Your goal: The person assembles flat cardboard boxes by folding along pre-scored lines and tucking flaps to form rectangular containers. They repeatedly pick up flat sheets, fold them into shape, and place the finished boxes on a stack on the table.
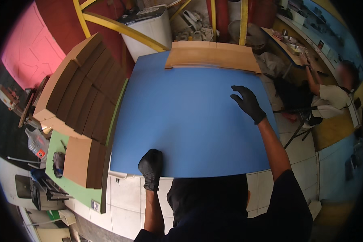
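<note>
A large blue tabletop (193, 121) lies in front of me. My left hand (151, 163), in a black glove, is closed in a fist at its near edge, left of the middle; whatever may be inside the fingers is hidden. Over the right part of the blue surface, my right hand (248, 103), also black-gloved, is open with thumb and fingers apart and nothing in it. Beyond both hands, a brown cardboard piece (213, 56) with a crease across it sits along the far edge. Its near border looks smeared by motion.
On the left, a green table (78, 193) bears stacked brown cardboard boxes (82, 88) and a single box (82, 161). A clear plastic jug (36, 143) stands beside them. Yellow bars (125, 30) rise behind the blue top. A seated person (330, 97) works at a bench on the right.
</note>
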{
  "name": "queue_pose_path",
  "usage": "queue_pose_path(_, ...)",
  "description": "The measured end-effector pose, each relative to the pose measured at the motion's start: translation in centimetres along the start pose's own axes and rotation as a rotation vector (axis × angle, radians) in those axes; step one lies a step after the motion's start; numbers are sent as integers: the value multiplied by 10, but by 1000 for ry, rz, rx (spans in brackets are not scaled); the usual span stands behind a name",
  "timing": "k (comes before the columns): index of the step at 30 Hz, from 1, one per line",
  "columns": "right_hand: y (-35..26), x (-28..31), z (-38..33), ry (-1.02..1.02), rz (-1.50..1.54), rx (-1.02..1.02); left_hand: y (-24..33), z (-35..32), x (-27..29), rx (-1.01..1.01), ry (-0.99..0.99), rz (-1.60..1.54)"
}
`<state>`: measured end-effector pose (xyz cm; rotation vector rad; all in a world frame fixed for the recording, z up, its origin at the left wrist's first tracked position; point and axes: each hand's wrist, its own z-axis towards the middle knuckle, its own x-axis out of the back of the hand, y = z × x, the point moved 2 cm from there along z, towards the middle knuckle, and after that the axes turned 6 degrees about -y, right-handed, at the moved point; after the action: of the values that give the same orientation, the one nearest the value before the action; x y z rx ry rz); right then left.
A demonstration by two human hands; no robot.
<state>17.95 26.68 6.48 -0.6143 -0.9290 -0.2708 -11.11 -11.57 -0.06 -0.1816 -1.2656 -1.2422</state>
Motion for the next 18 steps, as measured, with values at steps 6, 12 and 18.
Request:
queue_pose_path(6,70,-4,110,4,-135,-29,3,1,-7,140,47,130)
queue_pose_path(12,85,-54,199,-227,46,-62,3,-1,-5,205,27,84)
queue_pose_path(18,120,-83,239,-530,90,-31,2,-3,-4,228,17,59)
